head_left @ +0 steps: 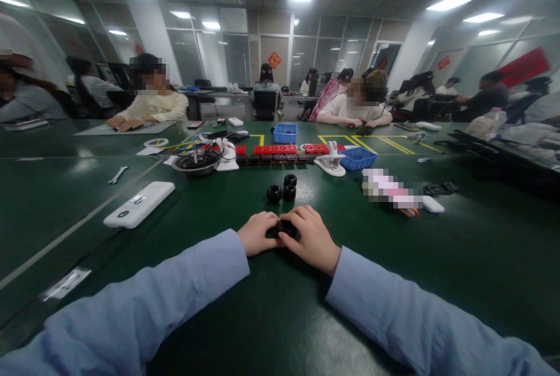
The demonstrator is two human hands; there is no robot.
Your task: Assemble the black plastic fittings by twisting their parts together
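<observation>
Two hands meet around one small black wheel (287,227), which sits low over the table (245,329) between their fingertips. The left hand (259,233) closes on its left side with fingers and thumb; the right hand (311,239) curls over its right side, fingers along the far rim and thumb on the near side, so both grip it. Whether its underside touches the table cannot be told.

The wheel is round, dark and slightly glossy, with much of its rim hidden by the fingers. Three similar wheels stand just beyond the hands in a close group: a left one (274,194), a back one (290,180) and a front one (289,192).

Green tabletop stretches between the sleeves (210,262) and to both sides of the wrists. On the left, the room runs out to a power bank (140,205); on the right, to a white case (433,204). Ahead, past the three wheels, a red strip (275,149) crosses the table, with a white stand (331,161) and a blue tray (359,158) at its right.
</observation>
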